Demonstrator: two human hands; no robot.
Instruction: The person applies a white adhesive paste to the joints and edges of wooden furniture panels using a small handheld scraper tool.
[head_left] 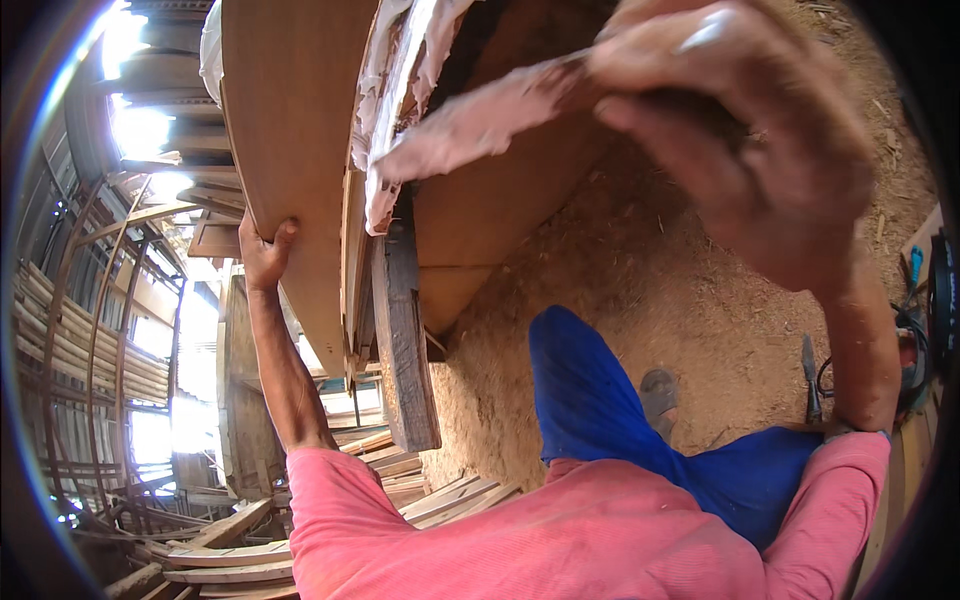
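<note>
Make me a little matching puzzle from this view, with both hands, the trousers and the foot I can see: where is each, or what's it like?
Column one:
1. Left hand
2. Right hand
3. Trousers
4. Foot

Column two:
A. Holding a paste-coated strip
B. On the dirt floor
C. Gripping a brown panel at its edge
D. Blue

Pairs: 1-C; 2-A; 3-D; 4-B

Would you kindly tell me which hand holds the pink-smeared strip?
The right hand holds that strip; the left hand grips the brown panel by its edge.
</note>
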